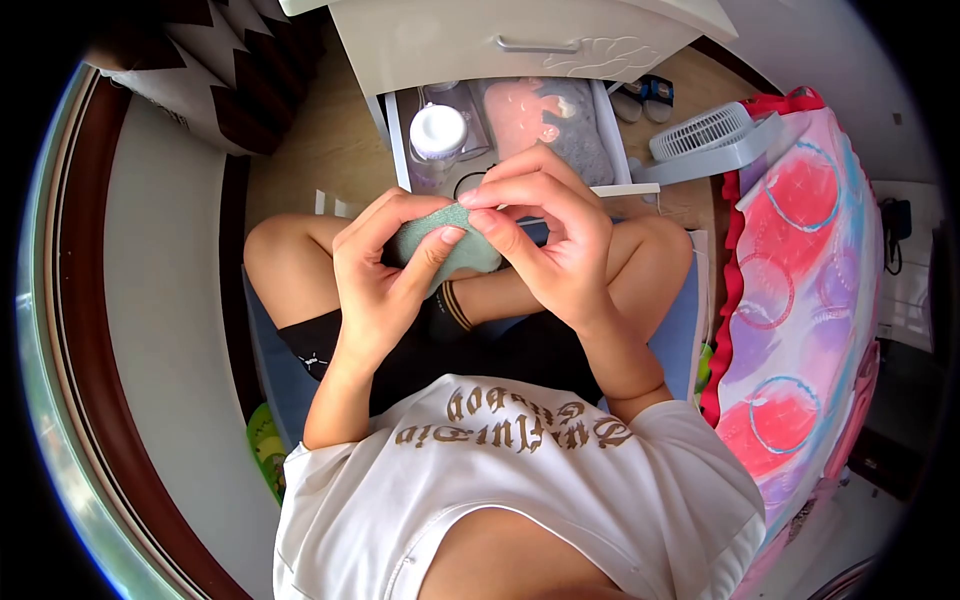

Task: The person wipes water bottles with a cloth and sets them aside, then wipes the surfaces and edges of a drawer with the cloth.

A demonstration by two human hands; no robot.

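Observation:
A small green, textured piece of fabric (pixel 468 248) is held up over my crossed legs; its exact kind is unclear. My left hand (pixel 385 262) grips its left side, thumb on the near face and fingers curled behind. At its top edge, the thumb and forefinger of my right hand (pixel 555 225) pinch together, the other fingers bent above. Just beyond the hands is an open drawer (pixel 397 150) holding a white-lidded clear container (pixel 438 130) and a grey and pink plush cloth item (pixel 545 115). A dark loop (pixel 468 185) shows near the drawer's front, partly hidden by my fingers.
Above the open drawer is a closed one with a metal handle (pixel 540 46). To the right stand a white fan (pixel 705 132), slippers (pixel 645 98) and a bed with a pink patterned cover (pixel 790 280). A patterned curtain (pixel 215 70) hangs at the left, beside a pale wall (pixel 165 260).

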